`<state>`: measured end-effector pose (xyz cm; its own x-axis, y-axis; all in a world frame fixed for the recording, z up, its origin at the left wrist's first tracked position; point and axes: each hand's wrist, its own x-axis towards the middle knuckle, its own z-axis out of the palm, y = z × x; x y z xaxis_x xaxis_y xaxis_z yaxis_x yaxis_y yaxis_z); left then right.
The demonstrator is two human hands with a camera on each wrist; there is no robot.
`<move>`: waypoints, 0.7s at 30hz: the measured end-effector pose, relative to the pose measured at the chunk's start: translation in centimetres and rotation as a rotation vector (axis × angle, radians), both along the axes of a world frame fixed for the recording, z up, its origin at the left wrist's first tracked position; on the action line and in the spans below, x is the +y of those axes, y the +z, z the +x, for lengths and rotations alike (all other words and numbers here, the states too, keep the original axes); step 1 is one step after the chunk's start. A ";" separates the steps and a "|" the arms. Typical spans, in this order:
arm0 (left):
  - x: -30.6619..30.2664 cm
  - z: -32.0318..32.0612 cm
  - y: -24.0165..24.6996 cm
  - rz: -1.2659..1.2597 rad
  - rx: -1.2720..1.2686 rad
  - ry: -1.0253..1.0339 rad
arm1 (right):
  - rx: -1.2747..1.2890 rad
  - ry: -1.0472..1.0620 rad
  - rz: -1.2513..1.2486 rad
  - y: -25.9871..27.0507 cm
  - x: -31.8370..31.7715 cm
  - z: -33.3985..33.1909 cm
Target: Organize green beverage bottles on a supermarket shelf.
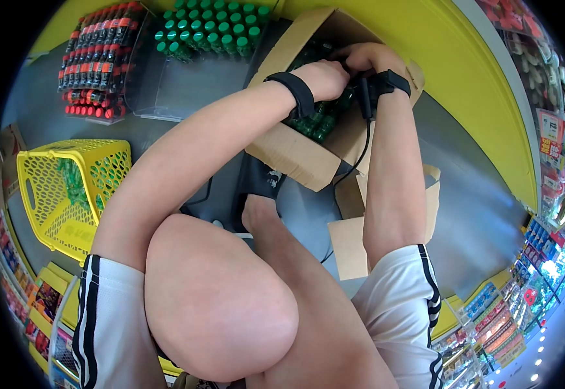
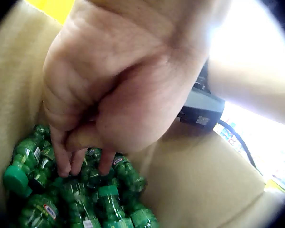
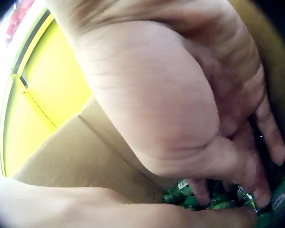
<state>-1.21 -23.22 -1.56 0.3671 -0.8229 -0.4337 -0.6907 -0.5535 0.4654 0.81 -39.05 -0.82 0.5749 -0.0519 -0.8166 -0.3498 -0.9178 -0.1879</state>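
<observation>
An upright-open cardboard box (image 1: 299, 154) holds several green bottles (image 1: 321, 126) with green caps. Both hands reach down inside it. My left hand (image 1: 324, 79) has its fingers (image 2: 77, 162) pointing down to the bottle tops, thumb folded across toward them; nothing shows between thumb and fingers in the left wrist view. Spread and mostly straight, the fingers of my right hand (image 1: 368, 57) reach to the bottles by the far side of the box. In the right wrist view, fingertips (image 3: 262, 197) overlap a labelled green bottle (image 3: 247, 194). The lower parts of the bottles are hidden.
Green-capped bottles (image 1: 211, 29) stand in rows in a clear tray (image 1: 166, 97), beside stacked red-capped dark bottles (image 1: 97, 65). A yellow basket (image 1: 68, 227) with green bottles is at left. A smaller carton (image 1: 350, 249) lies near the right forearm. A yellow shelf base (image 1: 464, 91) borders the box.
</observation>
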 end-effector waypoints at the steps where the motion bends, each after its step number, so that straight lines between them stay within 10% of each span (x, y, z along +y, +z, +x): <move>1: 0.1 0.1 0.0 0.013 0.015 -0.002 | 0.012 -0.051 0.001 -0.9 -0.3 0.2; 21: 2.0 -0.9 3.0 -0.159 0.043 0.100 | -0.010 -0.115 0.234 -3.5 -0.7 -0.2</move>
<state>-2.07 -21.22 1.42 0.4342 -0.8426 -0.3185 -0.6136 -0.5355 0.5802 0.65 -39.79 -4.32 0.5841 0.0719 -0.8085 -0.4468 -0.8031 -0.3943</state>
